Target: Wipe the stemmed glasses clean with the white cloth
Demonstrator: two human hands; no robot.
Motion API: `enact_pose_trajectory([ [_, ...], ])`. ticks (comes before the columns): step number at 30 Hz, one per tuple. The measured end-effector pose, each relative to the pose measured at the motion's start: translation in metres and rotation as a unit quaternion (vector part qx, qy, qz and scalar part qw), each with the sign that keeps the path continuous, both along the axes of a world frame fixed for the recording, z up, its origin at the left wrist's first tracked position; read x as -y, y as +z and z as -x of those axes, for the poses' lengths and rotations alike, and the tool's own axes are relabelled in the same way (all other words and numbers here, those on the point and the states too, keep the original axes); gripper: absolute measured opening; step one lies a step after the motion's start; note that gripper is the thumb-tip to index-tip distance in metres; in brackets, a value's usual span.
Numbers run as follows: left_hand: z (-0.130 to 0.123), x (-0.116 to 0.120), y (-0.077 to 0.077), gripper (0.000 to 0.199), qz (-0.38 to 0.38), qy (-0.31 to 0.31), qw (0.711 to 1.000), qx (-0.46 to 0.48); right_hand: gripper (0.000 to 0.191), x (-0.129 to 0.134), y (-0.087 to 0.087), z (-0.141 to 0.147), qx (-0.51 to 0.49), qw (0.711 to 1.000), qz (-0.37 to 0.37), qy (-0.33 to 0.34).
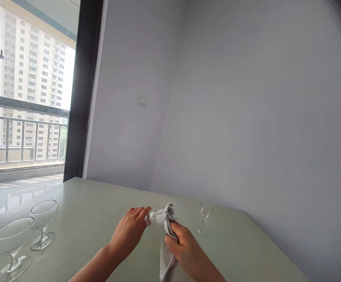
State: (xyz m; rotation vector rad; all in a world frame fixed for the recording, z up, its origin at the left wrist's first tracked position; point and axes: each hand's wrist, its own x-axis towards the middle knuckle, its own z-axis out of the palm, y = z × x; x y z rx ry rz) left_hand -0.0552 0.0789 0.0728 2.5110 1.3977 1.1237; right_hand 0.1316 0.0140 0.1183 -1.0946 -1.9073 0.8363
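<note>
Head view: a pale green table was seen beside a window and a grey wall.
Far left: two wide-bowled stemmed glasses were stood upright near the table's left edge, close together; a third was cut off by the frame.
Left hand: a small clear glass was gripped at one end by the fingertips, above the table.
Right hand: a grey cloth was clenched and pressed around the glass's other end.
Right: a small stemmed glass was stood upright, apart from the hands.
</note>
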Motion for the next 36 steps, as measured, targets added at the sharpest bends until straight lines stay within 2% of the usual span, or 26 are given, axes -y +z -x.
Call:
enact_pose_trajectory([
  [2, -0.001, 0.004, 0.004, 0.031, -0.005, -0.025, 0.999, -0.027, 0.037, 0.002, 0.005, -0.006, -0.024, 0.995, 0.077, 0.058],
  [4, -0.001, 0.008, 0.008, 0.032, -0.011, -0.055, 0.996, -0.067, 0.037, 0.002, 0.003, -0.008, -0.039, 0.990, 0.111, 0.081],
  [7, -0.001, 0.011, 0.012, 0.035, -0.017, -0.078, 0.988, -0.130, 0.036, -0.003, -0.009, -0.003, -0.047, 0.989, 0.126, 0.066],
  [10, 0.001, 0.010, 0.014, 0.037, -0.075, -0.057, 0.982, -0.165, 0.018, -0.011, -0.022, 0.004, -0.121, 0.984, 0.127, 0.024],
  [11, 0.002, 0.009, 0.015, 0.037, -0.113, -0.044, 0.978, -0.168, 0.014, -0.014, -0.025, 0.006, -0.171, 0.975, 0.140, 0.012],
  [13, 0.004, 0.007, 0.018, 0.036, -0.185, -0.032, 0.967, -0.170, 0.020, -0.019, -0.028, 0.008, -0.277, 0.943, 0.183, -0.005],
  [15, 0.007, 0.006, 0.022, 0.031, -0.197, -0.048, 0.963, -0.176, 0.031, -0.021, -0.028, 0.008, -0.338, 0.916, 0.217, 0.004],
  [17, 0.011, 0.006, 0.026, 0.030, -0.130, -0.083, 0.974, -0.164, 0.033, -0.019, -0.025, 0.005, -0.319, 0.925, 0.205, 0.035],
  [19, 0.016, 0.006, 0.029, 0.029, 0.018, -0.120, 0.987, -0.108, 0.024, -0.014, -0.017, -0.001, -0.235, 0.956, 0.162, 0.066],
  [20, 0.018, 0.006, 0.030, 0.026, 0.104, -0.145, 0.981, -0.078, 0.017, -0.010, -0.013, -0.004, -0.180, 0.970, 0.145, 0.080],
  [22, 0.022, 0.006, 0.030, 0.022, 0.249, -0.198, 0.947, -0.046, 0.008, -0.002, -0.004, -0.010, -0.080, 0.982, 0.136, 0.100],
  [24, 0.023, 0.007, 0.031, 0.025, 0.311, -0.230, 0.921, -0.049, 0.006, 0.002, 0.000, -0.014, -0.030, 0.983, 0.144, 0.107],
  [25, 0.021, 0.009, 0.032, 0.025, 0.311, -0.227, 0.922, -0.046, 0.007, 0.002, 0.000, -0.015, -0.025, 0.985, 0.141, 0.096],
  [27, 0.015, 0.012, 0.033, 0.025, 0.252, -0.182, 0.950, -0.029, 0.006, -0.004, -0.004, -0.015, -0.072, 0.986, 0.141, 0.050],
  [29, 0.006, 0.016, 0.034, 0.037, 0.111, -0.117, 0.985, -0.055, 0.013, -0.013, -0.011, -0.013, -0.179, 0.969, 0.168, 0.011],
  [31, -0.002, 0.018, 0.033, 0.038, -0.026, -0.067, 0.990, -0.120, 0.026, -0.021, -0.016, -0.011, -0.274, 0.940, 0.203, 0.002],
  [32, -0.004, 0.019, 0.032, 0.033, -0.062, -0.057, 0.986, -0.146, 0.031, -0.023, -0.017, -0.010, -0.297, 0.931, 0.212, 0.007],
  [34, -0.005, 0.017, 0.030, 0.026, -0.050, -0.058, 0.988, -0.138, 0.030, -0.019, -0.013, -0.010, -0.282, 0.938, 0.199, 0.019],
  [36, 0.000, 0.014, 0.027, 0.027, 0.059, -0.106, 0.991, -0.058, 0.018, -0.009, -0.003, -0.012, -0.203, 0.965, 0.163, 0.036],
])
